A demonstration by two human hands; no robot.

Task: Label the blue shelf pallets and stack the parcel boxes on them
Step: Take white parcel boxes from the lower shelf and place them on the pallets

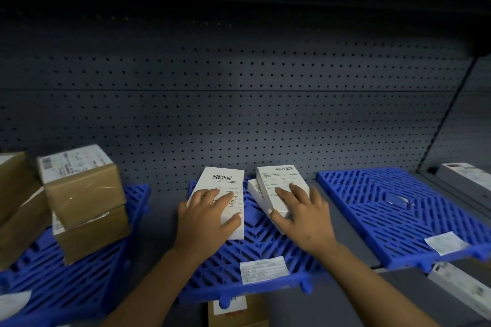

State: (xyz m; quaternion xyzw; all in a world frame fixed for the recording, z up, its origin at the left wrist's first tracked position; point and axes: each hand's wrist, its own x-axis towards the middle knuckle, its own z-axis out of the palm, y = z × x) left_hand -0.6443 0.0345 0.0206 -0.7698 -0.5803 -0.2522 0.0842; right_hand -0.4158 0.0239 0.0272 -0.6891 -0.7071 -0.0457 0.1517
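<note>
Three blue pallets are seen on the shelf point(156, 223): the left pallet point(79, 273), the middle pallet point(255, 244), and the right pallet point(398, 210). On the middle pallet, white parcel boxes are pressed down: the left hand point(206, 216), its grip spread flat, lies on the left white box point(225, 188); the right hand point(305, 214), likewise spread, lies on the right white box point(276, 183). Brown cartons point(85, 202) are stacked on the left pallet. A label point(263, 269) is stuck at the middle pallet's front edge.

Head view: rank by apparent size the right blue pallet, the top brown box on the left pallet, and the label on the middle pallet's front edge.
1. Right blue pallet, clearly largest.
2. Top brown box.
3. Label, smallest.
The wide-angle lens stretches the edges, so true sizes may differ; the order looks safe.
</note>
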